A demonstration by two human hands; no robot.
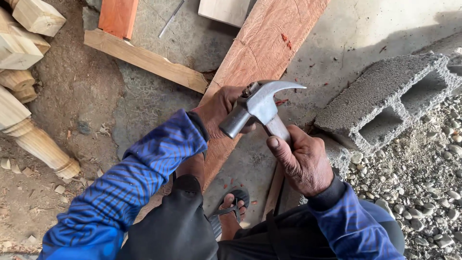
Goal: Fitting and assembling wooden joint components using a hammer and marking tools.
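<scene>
My right hand point(301, 161) grips the wooden handle of a steel claw hammer point(260, 105) just below its head. The hammer's claw points right, its round face points down-left. My left hand point(219, 108) rests on a long reddish wooden plank point(269, 43), its fingers behind the hammer head; whether they pinch something small there is hidden. The plank runs from the top centre down towards my knees. Both arms wear blue patterned sleeves.
A grey hollow concrete block point(394, 96) lies at the right beside loose gravel point(423, 183). Turned pale wooden legs point(29, 120) lie at the left. A pale wood strip point(144, 60) and a reddish board point(118, 17) lie at top left. My sandalled foot point(233, 207) is below.
</scene>
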